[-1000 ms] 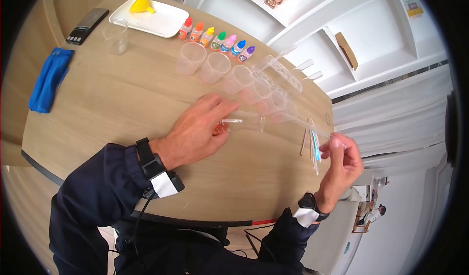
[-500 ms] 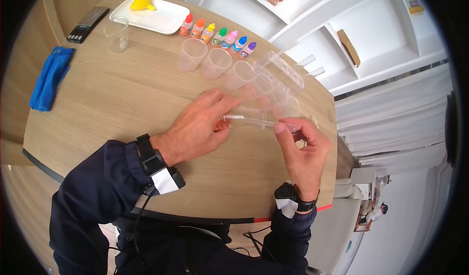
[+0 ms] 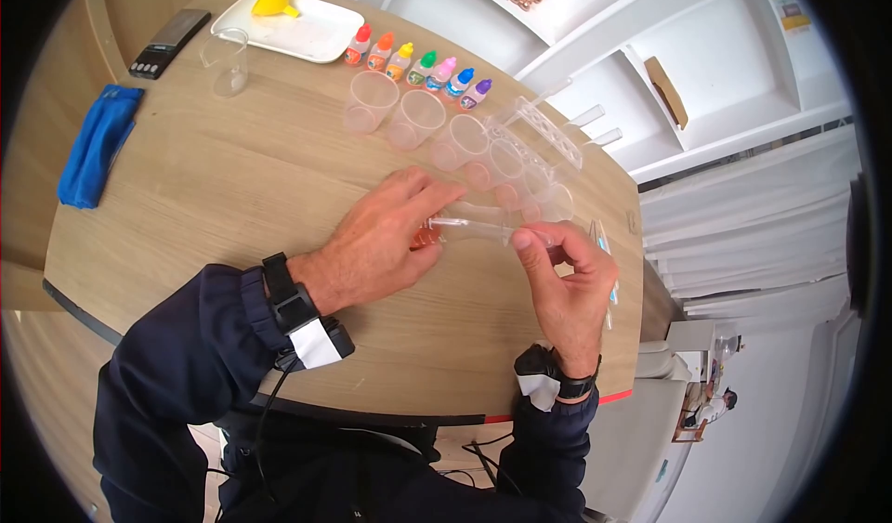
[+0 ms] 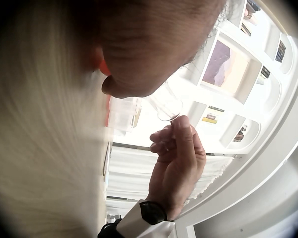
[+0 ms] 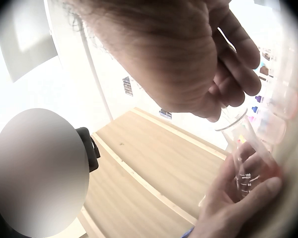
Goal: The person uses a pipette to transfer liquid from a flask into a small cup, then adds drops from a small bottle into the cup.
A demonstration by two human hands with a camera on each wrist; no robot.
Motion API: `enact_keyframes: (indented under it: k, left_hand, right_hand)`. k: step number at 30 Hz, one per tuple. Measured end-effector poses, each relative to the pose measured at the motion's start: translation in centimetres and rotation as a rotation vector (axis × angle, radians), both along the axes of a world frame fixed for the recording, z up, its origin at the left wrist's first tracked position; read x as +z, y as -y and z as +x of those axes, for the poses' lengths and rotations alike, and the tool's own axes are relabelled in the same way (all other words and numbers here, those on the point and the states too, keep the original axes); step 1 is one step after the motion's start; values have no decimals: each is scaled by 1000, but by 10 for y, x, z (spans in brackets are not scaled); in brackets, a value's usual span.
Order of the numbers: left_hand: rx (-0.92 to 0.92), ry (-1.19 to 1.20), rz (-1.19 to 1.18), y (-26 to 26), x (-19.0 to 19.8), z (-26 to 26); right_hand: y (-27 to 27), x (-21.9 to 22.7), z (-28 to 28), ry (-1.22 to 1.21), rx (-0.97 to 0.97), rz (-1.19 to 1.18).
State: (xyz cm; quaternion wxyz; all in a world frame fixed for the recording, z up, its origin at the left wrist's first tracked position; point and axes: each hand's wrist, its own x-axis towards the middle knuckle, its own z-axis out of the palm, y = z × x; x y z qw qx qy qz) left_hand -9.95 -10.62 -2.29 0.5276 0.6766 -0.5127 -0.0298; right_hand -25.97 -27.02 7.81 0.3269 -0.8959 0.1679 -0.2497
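Observation:
My left hand [image 3: 381, 235] holds a clear conical flask [image 3: 478, 215] low over the table, with its mouth toward the right. Graduation marks show on its wall, and orange-red liquid [image 3: 426, 235] lies at its base beside my fingers. My right hand [image 3: 569, 277] pinches a clear plastic dropper [image 3: 537, 238] by its bulb end, right at the flask's mouth. The dropper's stem overlaps the flask's neck in the head view. In the right wrist view, my right fingertips [image 5: 213, 111] are close above the flask's rim [image 5: 233, 124], and my left thumb and fingers curl round its body.
Several clear cups [image 3: 372, 96] stand in a row behind the flask, with colored-cap dropper bottles [image 3: 423, 70] behind them. A clear rack [image 3: 553, 137] stands at the back right, thin sticks [image 3: 610, 293] lie right. Farther left are a white tray [image 3: 325, 45], yellow funnel [image 3: 274, 1], beaker [image 3: 230, 58], scale [image 3: 169, 45], blue cloth [image 3: 98, 147].
My right hand has come leftward with the dropper, from above the sticks at the right to the flask's mouth. My left hand has stayed on the flask.

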Motion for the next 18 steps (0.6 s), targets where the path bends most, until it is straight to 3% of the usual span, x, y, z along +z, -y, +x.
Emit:
enact_keyframes:
  k: [18]
  left_hand:
    - [-5, 10, 24, -1, 1, 1]
  right_hand:
    - [4, -1, -5, -24, -20, 150]
